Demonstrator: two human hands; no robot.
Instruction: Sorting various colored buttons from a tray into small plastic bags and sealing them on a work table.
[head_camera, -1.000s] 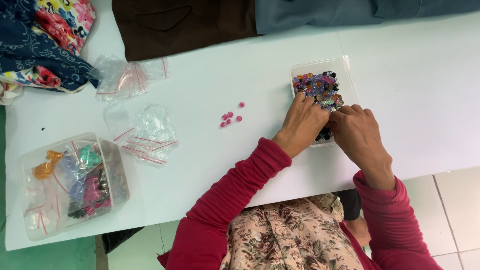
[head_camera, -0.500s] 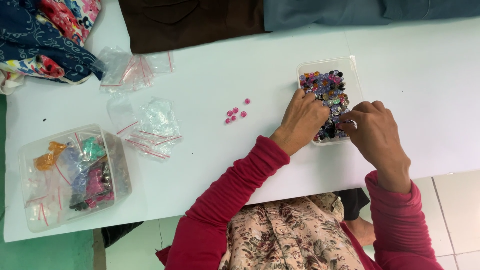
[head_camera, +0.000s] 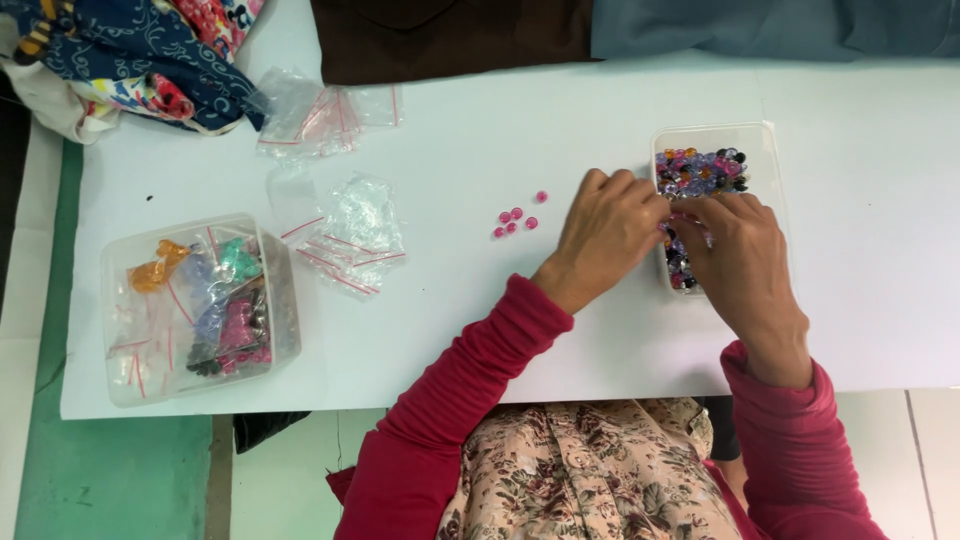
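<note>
A clear plastic box (head_camera: 764, 150) of mixed coloured beads (head_camera: 700, 168) stands on the white table (head_camera: 500, 330) at the right. My left hand (head_camera: 608, 235) rests at the box's left rim, fingers curled toward the beads. My right hand (head_camera: 740, 265) lies over the lower part of the box, fingertips in the beads and meeting the left hand's fingers. Whether either hand pinches a bead is hidden. A small group of pink beads (head_camera: 516, 220) lies loose on the table just left of my left hand.
A clear tub (head_camera: 285, 300) with bagged coloured beads sits at the left. Empty small zip bags (head_camera: 350, 235) lie in the middle and more zip bags (head_camera: 310, 115) behind. Patterned fabric (head_camera: 130, 55), brown cloth (head_camera: 450, 35) and blue-grey cloth (head_camera: 770, 25) lie along the far edge.
My hands have stayed together over the bead box, with the fingers shifting slightly among the beads. The view drifted, so everything sits a little lower and to the right.
</note>
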